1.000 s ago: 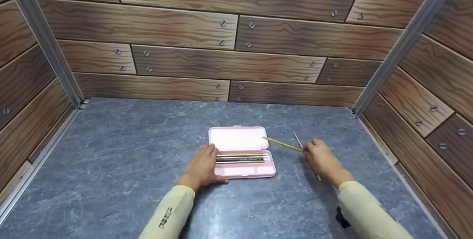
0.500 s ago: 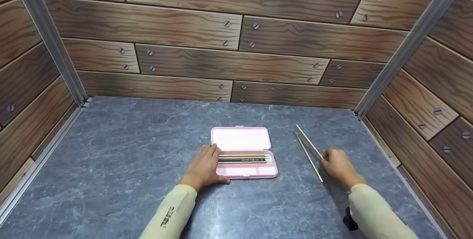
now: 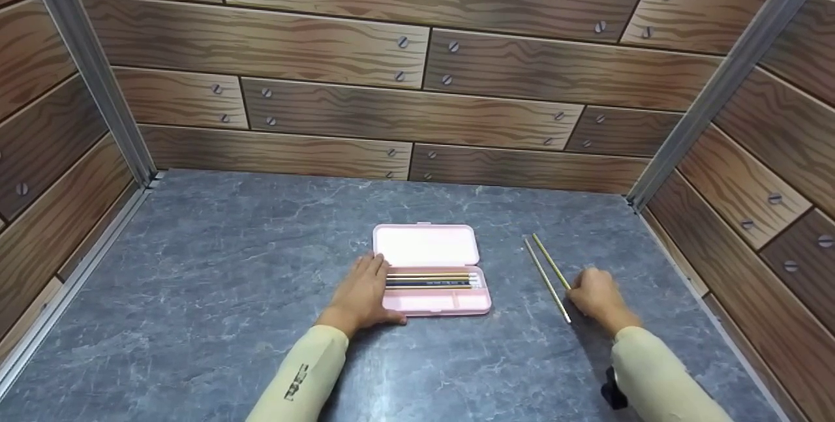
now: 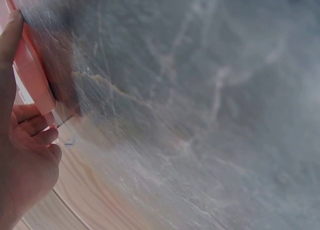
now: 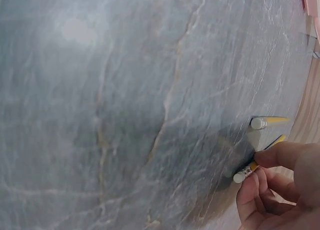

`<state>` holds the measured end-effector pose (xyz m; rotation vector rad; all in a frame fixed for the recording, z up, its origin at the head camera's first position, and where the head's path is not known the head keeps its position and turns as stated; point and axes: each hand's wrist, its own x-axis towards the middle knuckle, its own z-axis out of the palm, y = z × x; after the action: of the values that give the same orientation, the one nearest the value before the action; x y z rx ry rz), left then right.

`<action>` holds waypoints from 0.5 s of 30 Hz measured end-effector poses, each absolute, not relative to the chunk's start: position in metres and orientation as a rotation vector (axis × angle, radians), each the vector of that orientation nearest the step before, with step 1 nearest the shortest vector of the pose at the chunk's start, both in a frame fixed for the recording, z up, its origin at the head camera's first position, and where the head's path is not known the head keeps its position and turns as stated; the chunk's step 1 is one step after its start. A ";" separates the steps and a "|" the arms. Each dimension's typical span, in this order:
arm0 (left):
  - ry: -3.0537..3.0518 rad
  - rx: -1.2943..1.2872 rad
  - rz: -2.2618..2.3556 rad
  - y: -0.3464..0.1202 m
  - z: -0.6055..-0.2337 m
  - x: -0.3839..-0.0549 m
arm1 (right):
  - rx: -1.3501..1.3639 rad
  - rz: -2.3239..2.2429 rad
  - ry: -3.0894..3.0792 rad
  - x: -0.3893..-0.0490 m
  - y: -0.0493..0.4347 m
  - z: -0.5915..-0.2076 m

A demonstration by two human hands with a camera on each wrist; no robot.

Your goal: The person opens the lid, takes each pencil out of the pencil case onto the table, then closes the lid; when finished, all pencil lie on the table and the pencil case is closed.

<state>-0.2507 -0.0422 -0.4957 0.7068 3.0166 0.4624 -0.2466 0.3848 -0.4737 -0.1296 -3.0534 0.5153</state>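
Note:
A pink pencil case point(image 3: 471, 304) lies with its lid point(image 3: 425, 244) folded back on the dark marbled table. Several pencils point(image 3: 427, 282) with white erasers fill its rear compartment. My left hand point(image 3: 355, 295) grips the case's left end, thumb along the front edge; the left wrist view shows the fingers bent at the case's far side. Right of the case, my right hand point(image 3: 597, 295) pinches a yellow-striped pencil point(image 5: 252, 167) near its white eraser end, low over the table. A second pencil point(image 3: 546, 282) lies just left of it, nearly parallel.
Wood-patterned panels point(image 3: 417, 109) wall the table at the back and both sides. Metal posts stand in the back left corner point(image 3: 85, 70) and back right corner point(image 3: 711, 83). A small black object point(image 3: 613, 391) shows beside the right sleeve.
My right hand has moved right and toward me, swinging its pencil from pointing at the case to pointing away, then lowering it beside the other pencil. The left hand stays on the case.

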 end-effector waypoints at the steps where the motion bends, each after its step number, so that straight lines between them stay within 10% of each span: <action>1: 3.019 0.707 0.458 -0.042 -0.496 -0.251 | -0.138 0.522 -3.053 -0.246 0.384 -0.473; 15: 3.042 0.739 0.474 -0.043 -0.498 -0.251 | -0.159 0.596 -3.045 -0.243 0.382 -0.474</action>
<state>-0.2511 -0.0429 -0.4978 0.7391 3.0422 0.4742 -0.2435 0.3816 -0.4745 -0.1589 -3.0454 0.5957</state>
